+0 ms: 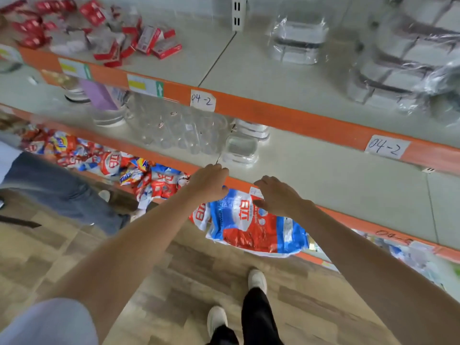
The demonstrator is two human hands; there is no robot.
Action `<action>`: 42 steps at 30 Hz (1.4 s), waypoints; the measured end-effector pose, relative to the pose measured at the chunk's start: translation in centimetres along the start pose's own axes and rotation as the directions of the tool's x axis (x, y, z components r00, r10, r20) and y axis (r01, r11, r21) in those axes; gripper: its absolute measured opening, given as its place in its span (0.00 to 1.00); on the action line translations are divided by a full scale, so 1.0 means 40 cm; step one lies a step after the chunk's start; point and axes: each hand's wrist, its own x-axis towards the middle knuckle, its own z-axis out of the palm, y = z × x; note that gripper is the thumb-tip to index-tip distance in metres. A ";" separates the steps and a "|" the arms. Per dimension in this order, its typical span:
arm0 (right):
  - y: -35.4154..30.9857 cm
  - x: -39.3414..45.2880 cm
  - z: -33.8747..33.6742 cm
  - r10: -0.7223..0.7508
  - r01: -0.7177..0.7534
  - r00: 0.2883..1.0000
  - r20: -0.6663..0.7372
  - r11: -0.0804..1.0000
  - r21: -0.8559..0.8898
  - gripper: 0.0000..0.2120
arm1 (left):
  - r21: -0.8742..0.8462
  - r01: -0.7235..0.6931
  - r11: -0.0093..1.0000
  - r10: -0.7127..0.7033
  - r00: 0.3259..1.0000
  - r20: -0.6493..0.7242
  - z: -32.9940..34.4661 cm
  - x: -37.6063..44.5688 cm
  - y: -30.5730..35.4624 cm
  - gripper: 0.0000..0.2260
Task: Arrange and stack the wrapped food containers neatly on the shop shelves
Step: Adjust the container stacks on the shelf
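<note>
A small stack of clear food containers [241,150] stands on the middle shelf [336,180], just beyond my hands. More wrapped containers sit on the upper shelf: a short stack [297,41] at the back and a taller wrapped stack [403,68] at the right. My left hand [210,183] reaches over the middle shelf's front edge with relaxed fingers, holding nothing. My right hand [276,195] hovers beside it at the same edge, fingers loosely spread and empty. Both hands are a short way in front of the small stack and apart from it.
Clear plastic jars [179,128] fill the middle shelf left of the containers. Red boxes [149,41] lie scattered on the upper shelf. Detergent bags [254,225] sit on the lowest shelf below my hands. Another person's leg [57,190] is at the left. My feet stand on wood-pattern floor.
</note>
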 end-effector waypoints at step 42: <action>0.419 0.239 0.353 0.576 -0.421 0.762 -0.296 0.788 0.449 0.43 | 0.299 -0.042 0.953 0.067 0.995 -0.074 0.339 0.549 0.036 0.44</action>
